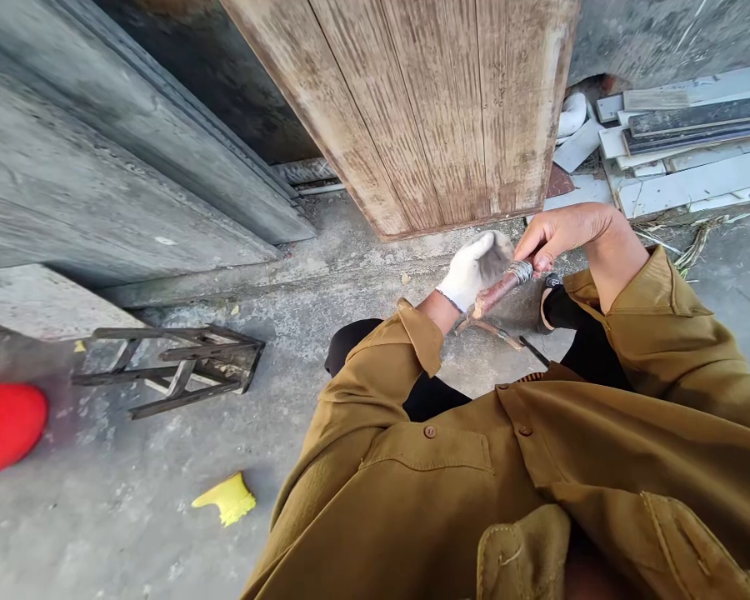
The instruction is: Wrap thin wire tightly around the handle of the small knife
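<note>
My left hand (472, 271), in a white glove with a greyish palm, is cupped with its thumb apart from the fingers. It sits close beside a reddish-brown wooden stick (498, 292), and no gloved fingers show wrapped round it. Wire (522, 271) is wound about the stick's far end. My bare right hand (559, 236) has its thumb and fingers closed on that wire-wrapped end. The pale near end of the stick lies by my left wrist. Below it a thin forked branch (497, 333) and a dark rod (534, 352) show, partly hidden.
A wooden panel (437, 117) stands ahead. Grey boards (112, 158) lean at the left, near a wooden stool (181, 362) on its side. A red object (6, 425) and a yellow piece (228, 498) are on the left. White planks (693, 158) are stacked at the right.
</note>
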{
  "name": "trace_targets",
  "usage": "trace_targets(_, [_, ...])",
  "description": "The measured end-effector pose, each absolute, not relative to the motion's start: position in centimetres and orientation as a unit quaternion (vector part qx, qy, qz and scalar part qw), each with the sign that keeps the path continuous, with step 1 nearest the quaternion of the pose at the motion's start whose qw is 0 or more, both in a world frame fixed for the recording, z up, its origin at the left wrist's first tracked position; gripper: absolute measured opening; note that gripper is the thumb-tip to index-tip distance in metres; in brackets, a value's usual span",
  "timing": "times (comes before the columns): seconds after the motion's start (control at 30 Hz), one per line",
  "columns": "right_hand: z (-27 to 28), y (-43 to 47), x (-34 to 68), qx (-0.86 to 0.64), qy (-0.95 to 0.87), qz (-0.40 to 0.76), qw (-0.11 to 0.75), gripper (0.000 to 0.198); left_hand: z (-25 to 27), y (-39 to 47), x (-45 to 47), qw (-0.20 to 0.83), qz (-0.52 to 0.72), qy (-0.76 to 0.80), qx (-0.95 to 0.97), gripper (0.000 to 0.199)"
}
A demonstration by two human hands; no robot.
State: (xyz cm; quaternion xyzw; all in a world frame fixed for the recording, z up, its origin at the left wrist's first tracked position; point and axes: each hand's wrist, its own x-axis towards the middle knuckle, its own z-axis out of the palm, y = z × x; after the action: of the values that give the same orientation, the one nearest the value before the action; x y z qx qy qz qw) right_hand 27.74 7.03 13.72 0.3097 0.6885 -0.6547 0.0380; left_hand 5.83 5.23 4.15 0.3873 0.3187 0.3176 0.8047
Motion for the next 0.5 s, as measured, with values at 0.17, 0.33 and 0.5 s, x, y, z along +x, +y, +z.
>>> trace_targets(0.17, [13.8, 6.7, 26.6, 0.328, 0.691, -0.636, 0.097, 0.033, 5.9, 7.9, 4.0, 0.695, 0.433, 0.401, 0.410, 0.044])
trace_targets(0.33, [13.5, 7.0, 27.4, 0.356, 0.675, -0.645, 0.037, 0.044, 4.7, 10.0, 3.1, 0.720, 0.399, 0.399, 0.404, 0.033])
trace_targets(0.5, [13.1, 7.2, 28.8, 0.383, 0.649, -0.646, -0.123, 0.045, 1.8, 7.0, 4.6, 0.833, 0.255, 0.331, 0.364, 0.032])
